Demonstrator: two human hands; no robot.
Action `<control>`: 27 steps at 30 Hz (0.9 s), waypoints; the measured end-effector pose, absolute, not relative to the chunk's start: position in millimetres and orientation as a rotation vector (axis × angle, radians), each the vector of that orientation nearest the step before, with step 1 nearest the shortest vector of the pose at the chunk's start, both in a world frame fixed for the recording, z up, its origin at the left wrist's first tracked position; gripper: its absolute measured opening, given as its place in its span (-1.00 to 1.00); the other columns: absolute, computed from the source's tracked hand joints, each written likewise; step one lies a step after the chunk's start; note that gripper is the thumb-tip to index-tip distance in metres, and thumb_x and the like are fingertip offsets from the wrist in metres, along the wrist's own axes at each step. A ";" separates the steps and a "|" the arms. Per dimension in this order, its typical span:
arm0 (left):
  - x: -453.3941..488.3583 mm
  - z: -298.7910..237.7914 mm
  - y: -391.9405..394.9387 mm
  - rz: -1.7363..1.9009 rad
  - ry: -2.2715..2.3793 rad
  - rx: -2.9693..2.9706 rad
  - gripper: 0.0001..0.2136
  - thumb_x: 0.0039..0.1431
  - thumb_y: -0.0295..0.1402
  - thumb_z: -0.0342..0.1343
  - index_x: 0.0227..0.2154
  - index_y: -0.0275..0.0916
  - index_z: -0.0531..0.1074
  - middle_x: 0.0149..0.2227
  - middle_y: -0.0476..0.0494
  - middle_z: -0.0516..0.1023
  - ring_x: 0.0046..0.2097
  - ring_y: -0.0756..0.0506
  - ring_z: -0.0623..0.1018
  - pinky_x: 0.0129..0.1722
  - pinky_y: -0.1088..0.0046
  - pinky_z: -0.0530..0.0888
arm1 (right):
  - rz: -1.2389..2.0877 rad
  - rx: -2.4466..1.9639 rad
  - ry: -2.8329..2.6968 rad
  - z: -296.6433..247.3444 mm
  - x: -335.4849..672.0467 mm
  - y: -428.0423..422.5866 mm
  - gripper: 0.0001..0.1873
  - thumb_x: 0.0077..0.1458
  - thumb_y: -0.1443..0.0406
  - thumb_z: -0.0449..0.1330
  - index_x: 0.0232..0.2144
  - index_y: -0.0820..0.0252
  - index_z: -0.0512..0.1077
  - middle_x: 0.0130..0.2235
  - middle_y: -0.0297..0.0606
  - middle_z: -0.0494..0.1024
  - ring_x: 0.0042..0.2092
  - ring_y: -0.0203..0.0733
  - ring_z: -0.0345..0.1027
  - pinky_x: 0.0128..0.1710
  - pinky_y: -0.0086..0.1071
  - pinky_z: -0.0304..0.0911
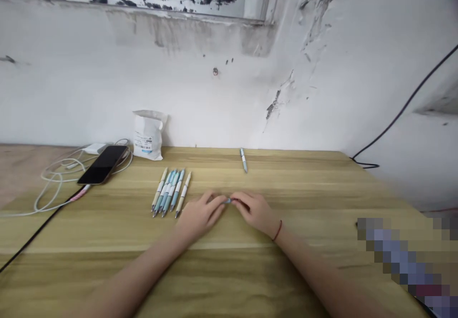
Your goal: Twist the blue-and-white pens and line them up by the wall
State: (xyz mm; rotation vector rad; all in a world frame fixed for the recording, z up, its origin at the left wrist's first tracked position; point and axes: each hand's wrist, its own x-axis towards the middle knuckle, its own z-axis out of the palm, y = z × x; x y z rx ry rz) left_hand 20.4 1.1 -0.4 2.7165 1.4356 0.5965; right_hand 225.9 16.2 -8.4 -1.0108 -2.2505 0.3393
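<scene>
My left hand (202, 211) and my right hand (255, 209) meet low over the middle of the table, each in a pinch. Between their fingertips shows a short light-blue piece of a pen (228, 200); the fingers hide most of it, and the picture is slightly blurred there. Just left of my left hand lies a group of several pens (168, 191), blue-and-white and beige-and-white, side by side with tips toward me. One single blue-and-white pen (244, 159) lies apart, farther back near the wall.
A wooden table (307, 189) meets a white, flaking wall. At the back left stands a white packet (147, 134), beside a black phone (103, 164) and a coiled white cable (45, 208). A black cable (404, 110) hangs at right; the lower right corner is pixelated.
</scene>
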 end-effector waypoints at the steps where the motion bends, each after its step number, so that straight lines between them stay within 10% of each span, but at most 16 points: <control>1: 20.6 -0.9 1.3 0.610 1.434 2.716 -0.75 0.25 -0.25 -0.13 -0.06 -0.06 0.32 -0.12 -0.09 0.39 -0.23 -0.04 0.50 -0.30 0.51 0.43 | 0.338 -1.012 -2.249 -8.6 225.9 16.2 -0.82 0.21 0.32 -0.02 -0.20 0.11 0.37 -0.27 -0.29 0.52 -0.25 -0.23 0.36 -0.24 -0.37 0.21; 27: 18.8 -3.1 7.4 0.724 1.271 2.701 -0.75 0.29 -0.37 -0.20 -0.06 -0.19 0.31 -0.16 -0.13 0.49 -0.12 -0.09 0.46 -0.10 0.31 0.38 | 0.301 -1.007 -2.192 -8.0 225.6 16.2 -0.83 0.18 0.33 0.01 -0.24 0.10 0.39 -0.31 -0.27 0.52 -0.29 -0.23 0.38 -0.25 -0.37 0.26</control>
